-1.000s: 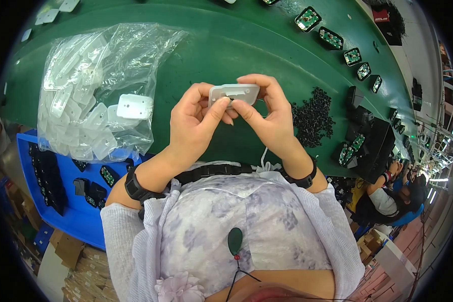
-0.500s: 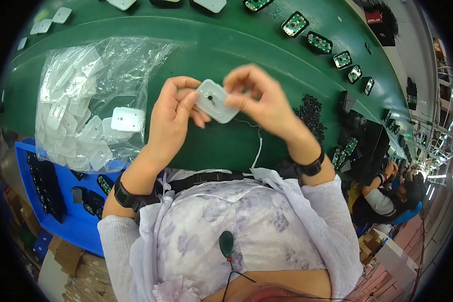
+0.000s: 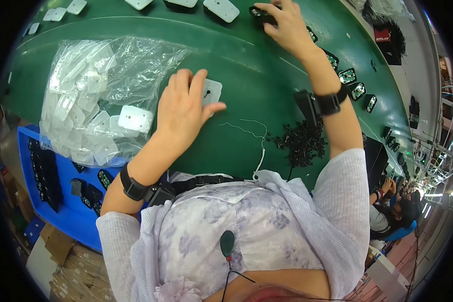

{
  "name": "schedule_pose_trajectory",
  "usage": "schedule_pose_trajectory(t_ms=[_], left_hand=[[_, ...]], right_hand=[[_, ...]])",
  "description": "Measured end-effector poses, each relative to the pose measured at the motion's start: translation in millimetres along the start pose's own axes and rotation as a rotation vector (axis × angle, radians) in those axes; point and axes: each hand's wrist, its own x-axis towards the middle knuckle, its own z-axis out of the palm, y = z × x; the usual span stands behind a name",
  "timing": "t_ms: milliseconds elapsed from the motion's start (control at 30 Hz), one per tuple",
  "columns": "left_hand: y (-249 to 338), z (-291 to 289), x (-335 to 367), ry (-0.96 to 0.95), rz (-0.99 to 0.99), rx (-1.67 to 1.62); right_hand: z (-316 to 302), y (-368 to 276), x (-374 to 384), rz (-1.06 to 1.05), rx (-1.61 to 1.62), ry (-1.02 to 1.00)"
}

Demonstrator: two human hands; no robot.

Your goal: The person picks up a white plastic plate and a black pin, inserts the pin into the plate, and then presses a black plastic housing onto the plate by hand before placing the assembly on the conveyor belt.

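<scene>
My left hand (image 3: 181, 103) is over the green table, its fingers stretched and the thumb spread. Partly beneath it is a translucent white plastic cover (image 3: 214, 95) with a small black part in its middle. The hand hides the cover's left side. At the far edge of the work area, my right hand (image 3: 289, 27) has thumb and fingers around a black housing (image 3: 260, 16), the first in a row of housings with green circuit boards (image 3: 347, 76).
A clear bag of white covers (image 3: 80, 100) lies at left, one cover (image 3: 135, 119) on top. Small black parts (image 3: 302, 143) are heaped at right, beside a white string (image 3: 260, 156). A blue bin (image 3: 75, 229) stands lower left. White-topped housings (image 3: 221, 10) line the back; another person (image 3: 395, 211) sits far right.
My right hand has left the white cover and reached forward to the black housing. The cover has gone from between both hands to under my left hand, whose fingers have straightened.
</scene>
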Motion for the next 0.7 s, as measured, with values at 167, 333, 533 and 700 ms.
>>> schedule_pose_trajectory(t_ms=[167, 333, 533, 700], left_hand=[[-6, 8, -25, 0.013, 0.086, -0.002], [-12, 5, -22, 0.038, 0.137, -0.164], [-14, 7, -23, 0.053, 0.150, -0.190], [-19, 1, -24, 0.032, 0.101, -0.283]], right_hand=[[-38, -57, -49, 0.297, 0.686, -0.006], [-36, -78, -92, 0.294, 0.507, -0.126], [-43, -101, -109, 0.043, 0.436, -0.118], [-46, -116, -102, 0.036, 0.542, -0.026]])
